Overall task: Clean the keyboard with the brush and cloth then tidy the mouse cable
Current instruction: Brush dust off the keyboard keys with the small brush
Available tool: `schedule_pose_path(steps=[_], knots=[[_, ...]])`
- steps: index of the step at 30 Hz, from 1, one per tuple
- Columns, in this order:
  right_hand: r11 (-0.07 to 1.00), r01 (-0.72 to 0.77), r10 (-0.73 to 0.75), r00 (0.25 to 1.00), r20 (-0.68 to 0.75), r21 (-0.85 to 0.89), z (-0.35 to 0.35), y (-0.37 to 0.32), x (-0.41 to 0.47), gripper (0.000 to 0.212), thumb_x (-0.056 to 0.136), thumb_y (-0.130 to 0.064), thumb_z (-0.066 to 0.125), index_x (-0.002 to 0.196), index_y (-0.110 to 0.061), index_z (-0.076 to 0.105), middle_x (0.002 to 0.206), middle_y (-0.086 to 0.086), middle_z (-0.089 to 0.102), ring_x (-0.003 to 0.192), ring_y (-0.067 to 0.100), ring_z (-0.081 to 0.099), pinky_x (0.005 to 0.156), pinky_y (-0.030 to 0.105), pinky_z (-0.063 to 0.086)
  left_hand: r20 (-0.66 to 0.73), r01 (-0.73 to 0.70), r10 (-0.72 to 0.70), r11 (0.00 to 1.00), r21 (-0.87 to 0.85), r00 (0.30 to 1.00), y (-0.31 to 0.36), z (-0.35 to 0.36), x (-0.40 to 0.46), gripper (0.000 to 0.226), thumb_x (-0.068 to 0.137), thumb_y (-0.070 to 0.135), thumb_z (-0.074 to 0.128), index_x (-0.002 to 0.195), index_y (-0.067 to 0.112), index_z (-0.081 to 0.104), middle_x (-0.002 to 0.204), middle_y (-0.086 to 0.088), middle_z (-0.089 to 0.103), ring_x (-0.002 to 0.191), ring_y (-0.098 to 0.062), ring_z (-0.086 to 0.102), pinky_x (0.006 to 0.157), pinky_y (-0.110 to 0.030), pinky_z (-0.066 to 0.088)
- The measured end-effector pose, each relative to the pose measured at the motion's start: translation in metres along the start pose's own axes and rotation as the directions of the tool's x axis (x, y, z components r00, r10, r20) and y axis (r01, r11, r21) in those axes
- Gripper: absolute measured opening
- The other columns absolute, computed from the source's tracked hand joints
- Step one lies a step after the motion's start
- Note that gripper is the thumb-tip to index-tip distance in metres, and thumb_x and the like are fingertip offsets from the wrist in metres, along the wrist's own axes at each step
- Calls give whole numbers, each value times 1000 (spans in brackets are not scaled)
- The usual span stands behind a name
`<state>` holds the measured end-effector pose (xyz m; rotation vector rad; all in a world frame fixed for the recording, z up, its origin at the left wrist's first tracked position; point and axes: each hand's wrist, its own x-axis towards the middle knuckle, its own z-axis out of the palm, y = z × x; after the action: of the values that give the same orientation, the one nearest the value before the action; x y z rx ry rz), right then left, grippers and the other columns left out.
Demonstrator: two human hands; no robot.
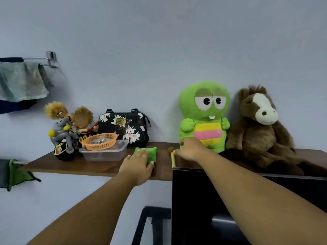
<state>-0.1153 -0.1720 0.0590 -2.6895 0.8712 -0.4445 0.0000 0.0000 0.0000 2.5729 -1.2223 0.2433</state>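
A folded green cloth lies on the brown wooden shelf. My left hand rests on top of it, thumb hooked round its right edge. Just to the right lies a brush with a pale yellow handle and a brown bristle head at its far end. My right hand curls its fingers around the upper part of the handle. The keyboard and mouse cable are out of view.
A clear plastic box holding an orange basket stands left of the cloth, with dolls and a floral bag behind. A green plush and brown plush horse sit at right. A black monitor rises below the shelf.
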Motion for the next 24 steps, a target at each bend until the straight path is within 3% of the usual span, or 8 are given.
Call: schedule_pose_path(steps=[2,4,6,8,15,18,21,24], knots=[[998,-41,44,997,57,-58,9,-10,7,44,78,-47,70,101,-10,70,104,11,70,97,28,63,75,29,51,10,-17,17,1000,-3,1000,-10,5,4,59,100,47,27,153,22,20,161,0,17,148,-18,14,119,-43,10],[990,-91,106,985,138,-110,14,-15,13,35,74,-47,73,75,-12,67,74,6,68,71,22,63,54,25,43,11,-38,38,999,5,999,-18,12,7,59,100,49,26,153,23,21,161,1,17,148,-17,12,119,-42,8],[984,-139,158,971,182,-116,17,-20,18,37,73,-45,76,58,-15,62,46,-1,59,48,16,56,46,22,38,-2,-60,60,998,-17,998,-21,17,12,59,100,50,25,153,25,22,161,3,19,148,-16,12,119,-41,9],[977,-178,201,952,232,-119,18,-25,20,39,73,-42,79,54,-14,60,33,-4,52,41,12,53,45,20,40,-16,-75,75,997,-23,997,-28,21,15,59,99,52,25,152,26,25,160,3,21,148,-15,14,119,-41,12],[943,-282,330,860,389,-176,20,-37,27,27,78,-25,78,63,-10,63,61,5,62,49,13,55,56,22,47,-25,-120,119,992,-30,993,-32,23,16,58,99,53,24,150,26,30,159,2,25,147,-17,19,118,-41,18],[948,-279,315,894,318,-155,19,-39,25,23,76,-21,76,60,-10,64,63,6,63,45,13,54,51,21,47,12,-119,120,993,-16,993,-33,21,14,60,99,54,22,151,26,27,160,2,23,147,-16,15,119,-41,12],[959,-258,274,950,153,-118,12,-40,16,19,70,-22,70,54,-13,64,41,-1,56,32,9,49,38,15,36,33,-124,124,992,-9,992,-34,14,11,61,99,55,21,152,25,26,160,2,22,148,-16,14,119,-42,7],[975,-210,214,976,49,-71,0,-40,3,17,69,-26,65,67,-11,74,46,-2,63,46,12,57,44,20,40,8,-127,127,992,-3,992,-30,5,6,60,99,53,21,152,24,25,160,1,20,148,-16,14,119,-43,6]])
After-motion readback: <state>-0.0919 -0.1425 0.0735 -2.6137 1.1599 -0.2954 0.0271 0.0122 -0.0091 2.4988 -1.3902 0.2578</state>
